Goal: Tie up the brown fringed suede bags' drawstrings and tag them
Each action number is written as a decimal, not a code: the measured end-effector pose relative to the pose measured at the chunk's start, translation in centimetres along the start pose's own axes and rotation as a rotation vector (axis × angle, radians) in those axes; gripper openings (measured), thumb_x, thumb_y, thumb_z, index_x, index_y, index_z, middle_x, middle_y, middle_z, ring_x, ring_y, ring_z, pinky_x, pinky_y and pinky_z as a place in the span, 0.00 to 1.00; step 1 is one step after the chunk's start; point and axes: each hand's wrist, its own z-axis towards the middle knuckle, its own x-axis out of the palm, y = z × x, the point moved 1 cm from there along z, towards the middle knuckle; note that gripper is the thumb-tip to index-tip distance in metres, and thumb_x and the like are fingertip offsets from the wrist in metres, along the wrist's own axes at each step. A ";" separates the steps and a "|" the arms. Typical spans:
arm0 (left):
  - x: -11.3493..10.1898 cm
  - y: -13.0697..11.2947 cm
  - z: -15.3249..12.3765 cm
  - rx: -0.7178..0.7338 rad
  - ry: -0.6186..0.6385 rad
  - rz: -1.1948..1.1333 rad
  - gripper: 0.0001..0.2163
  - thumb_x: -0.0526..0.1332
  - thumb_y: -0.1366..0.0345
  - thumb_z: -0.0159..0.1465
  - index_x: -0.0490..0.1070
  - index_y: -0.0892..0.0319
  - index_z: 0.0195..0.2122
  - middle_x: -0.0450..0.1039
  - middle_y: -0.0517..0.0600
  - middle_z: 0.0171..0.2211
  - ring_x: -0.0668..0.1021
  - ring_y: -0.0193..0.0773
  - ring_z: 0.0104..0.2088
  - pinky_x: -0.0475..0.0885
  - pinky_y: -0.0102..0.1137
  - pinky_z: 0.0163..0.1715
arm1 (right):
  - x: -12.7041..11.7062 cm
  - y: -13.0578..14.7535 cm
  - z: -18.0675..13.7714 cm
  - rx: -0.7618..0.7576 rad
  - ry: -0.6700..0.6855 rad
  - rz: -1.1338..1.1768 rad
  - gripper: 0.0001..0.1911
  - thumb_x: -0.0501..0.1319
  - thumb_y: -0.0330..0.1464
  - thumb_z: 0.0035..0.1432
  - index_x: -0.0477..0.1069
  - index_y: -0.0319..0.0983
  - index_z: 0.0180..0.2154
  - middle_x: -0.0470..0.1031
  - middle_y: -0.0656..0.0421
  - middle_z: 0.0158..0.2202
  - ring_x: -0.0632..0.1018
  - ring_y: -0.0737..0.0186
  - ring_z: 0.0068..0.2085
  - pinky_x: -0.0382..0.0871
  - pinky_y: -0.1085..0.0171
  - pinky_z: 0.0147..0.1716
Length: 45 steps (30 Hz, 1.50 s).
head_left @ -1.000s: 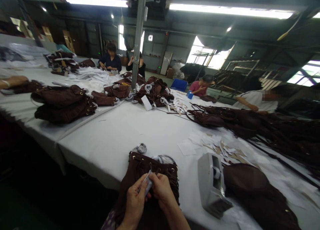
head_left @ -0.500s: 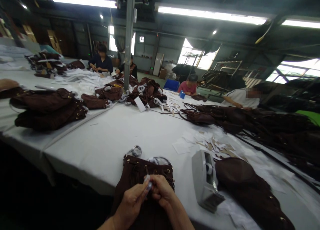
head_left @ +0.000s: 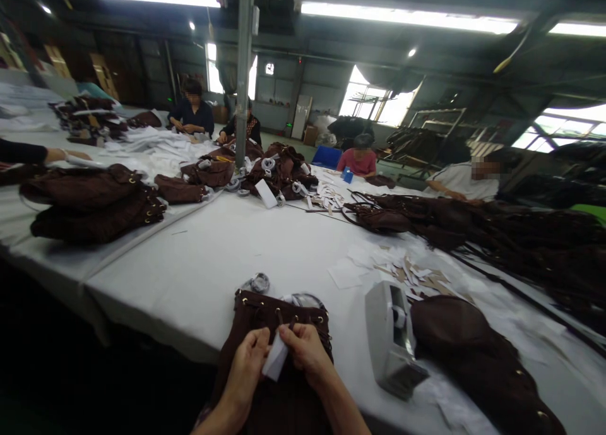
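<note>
Right at the desk's [head_left: 189,290] near edge, both hands meet over a dark brown bag [head_left: 258,318] whose gold-eyeleted top lies toward the far side, its lower part running down toward the wearer. The right hand [head_left: 307,353] pinches a small white slip [head_left: 276,360] between thumb and fingers, near the slip's upper end. The left hand [head_left: 247,367] has its fingers curled and drawn together at the slip's left edge; whether it grips the slip or only touches it, I cannot tell. The slip sits above the bag's front, just below the eyelets, where thin brown cords [head_left: 279,315] hang down toward the fingertips. Just beyond the bag's top edge lies a wrapped grey coil [head_left: 259,283].

To the right of the bag, apart from it, stands a grey tape dispenser [head_left: 384,343], and beside that lies another brown bag [head_left: 473,353]. Paper scraps [head_left: 419,276] are spread behind them. Farther off, a pile of brown bags [head_left: 279,176] rests by a metal post [head_left: 243,75], with a stack of brown bags [head_left: 95,204] to its left. Several co-workers sit around the far side.
</note>
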 end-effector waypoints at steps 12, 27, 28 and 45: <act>1.4 0.9 0.9 -0.118 -0.092 -0.054 0.17 0.65 0.52 0.49 0.70 0.64 0.26 0.70 0.47 0.19 0.69 0.29 0.17 0.60 0.22 0.15 | 0.4 -1.7 0.5 -0.014 -0.055 -0.034 0.29 0.55 0.58 0.46 0.64 0.37 0.20 0.57 0.68 0.10 0.53 0.76 0.11 0.44 0.71 0.11; -0.3 3.5 0.7 -0.169 -0.114 0.033 0.27 0.70 0.49 0.41 0.73 0.67 0.34 0.76 0.53 0.24 0.75 0.38 0.22 0.71 0.28 0.20 | -20.9 1.8 -13.6 -0.169 -1.070 -0.242 0.27 0.60 0.52 0.43 0.79 0.33 0.30 0.79 0.47 0.36 0.76 0.50 0.41 0.67 0.59 0.42; -0.3 3.5 0.7 -0.169 -0.116 0.026 0.27 0.70 0.50 0.41 0.73 0.67 0.35 0.77 0.53 0.24 0.76 0.38 0.23 0.71 0.28 0.20 | -20.9 1.6 -13.4 -0.147 -1.012 -0.232 0.26 0.60 0.51 0.43 0.79 0.33 0.28 0.80 0.48 0.34 0.77 0.50 0.41 0.66 0.58 0.43; -0.2 3.7 0.6 -0.167 -0.137 0.008 0.26 0.71 0.52 0.42 0.73 0.67 0.36 0.78 0.51 0.25 0.77 0.38 0.23 0.74 0.28 0.23 | -18.2 1.2 -13.8 -0.254 -1.071 -0.216 0.18 0.64 0.45 0.39 0.77 0.35 0.25 0.74 0.49 0.40 0.73 0.51 0.43 0.66 0.60 0.40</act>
